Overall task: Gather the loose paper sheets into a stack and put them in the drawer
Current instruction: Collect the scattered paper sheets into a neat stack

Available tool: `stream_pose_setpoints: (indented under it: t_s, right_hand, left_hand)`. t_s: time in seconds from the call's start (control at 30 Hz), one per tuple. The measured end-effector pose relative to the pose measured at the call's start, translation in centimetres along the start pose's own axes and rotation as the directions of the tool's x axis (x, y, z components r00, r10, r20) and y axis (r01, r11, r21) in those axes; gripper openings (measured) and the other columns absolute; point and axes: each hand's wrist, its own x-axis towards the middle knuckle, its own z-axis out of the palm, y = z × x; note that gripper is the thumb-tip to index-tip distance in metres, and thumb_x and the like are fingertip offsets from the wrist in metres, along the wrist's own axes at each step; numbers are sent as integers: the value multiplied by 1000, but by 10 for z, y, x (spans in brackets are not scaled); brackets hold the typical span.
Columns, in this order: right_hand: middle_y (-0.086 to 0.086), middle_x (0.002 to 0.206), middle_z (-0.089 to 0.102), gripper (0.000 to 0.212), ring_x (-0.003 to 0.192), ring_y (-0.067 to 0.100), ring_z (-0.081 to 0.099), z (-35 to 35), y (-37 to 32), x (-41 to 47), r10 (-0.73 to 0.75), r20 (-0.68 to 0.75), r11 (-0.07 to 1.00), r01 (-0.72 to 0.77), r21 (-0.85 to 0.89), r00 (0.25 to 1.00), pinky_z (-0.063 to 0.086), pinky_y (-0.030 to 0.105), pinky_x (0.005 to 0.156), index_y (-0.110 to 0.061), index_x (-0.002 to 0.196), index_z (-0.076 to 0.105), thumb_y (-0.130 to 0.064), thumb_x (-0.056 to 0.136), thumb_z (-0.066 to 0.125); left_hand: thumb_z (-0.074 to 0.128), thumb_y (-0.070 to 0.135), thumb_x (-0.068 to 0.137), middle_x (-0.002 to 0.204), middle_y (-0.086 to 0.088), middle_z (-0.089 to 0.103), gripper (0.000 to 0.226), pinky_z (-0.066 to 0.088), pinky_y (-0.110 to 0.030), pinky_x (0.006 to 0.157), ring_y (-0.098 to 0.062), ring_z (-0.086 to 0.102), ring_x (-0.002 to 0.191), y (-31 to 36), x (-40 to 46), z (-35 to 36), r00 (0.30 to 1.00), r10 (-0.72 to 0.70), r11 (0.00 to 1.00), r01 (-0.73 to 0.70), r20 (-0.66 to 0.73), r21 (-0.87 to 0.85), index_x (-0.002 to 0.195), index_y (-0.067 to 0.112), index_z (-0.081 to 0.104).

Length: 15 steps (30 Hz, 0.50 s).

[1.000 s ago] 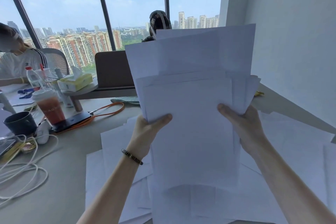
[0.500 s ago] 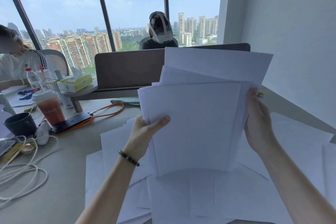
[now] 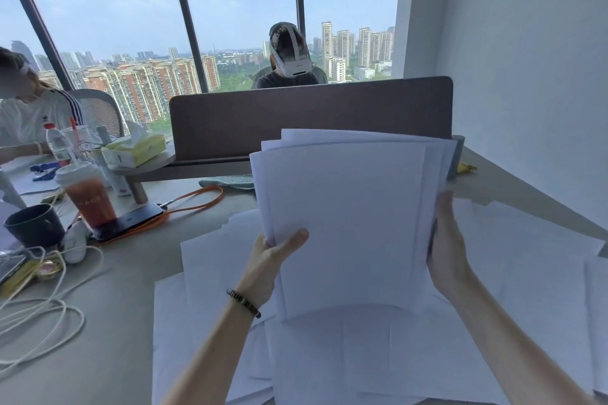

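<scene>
1. Paper, white and thin: the held stack (image 3: 348, 223) looks light, floppy and slippery between sheets, so it is best taken at both side edges.
2. Left hand (image 3: 273, 260) pinches the lower left edge; right hand (image 3: 444, 240) presses flat against the right edge, grip closed on paper.
3. Stack stands upright over the bench (image 3: 108, 322), above loose sheets (image 3: 210, 273).
</scene>
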Motion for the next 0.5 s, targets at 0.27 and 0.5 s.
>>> stream_pose_setpoints:
  t_s: [0.27, 0.5]
  right_hand:
    - [-9, 109, 72, 68, 101, 9, 69, 0, 21, -1, -180, -38, 976, 174, -130, 983, 55, 30, 84, -28, 116, 60, -75, 67, 71]
    - [-2, 109, 76, 34, 103, 19, 72, 4, 15, 0, -189, -2, 978, 188, -92, 982, 58, 33, 79, -24, 114, 67, -35, 82, 72]
  left_hand:
    - [74, 16, 78, 98, -8, 78, 15, 60, -35, 79, -22, 74, 91, -9, 4, 3, 998, -18, 1000, 18, -67, -6, 91, 17, 81]
    - [79, 27, 72, 102, -11, 77, 27, 60, -41, 83, -27, 73, 94, -8, 6, 6, 998, 46, 999, -46, -35, -9, 96, 15, 80]
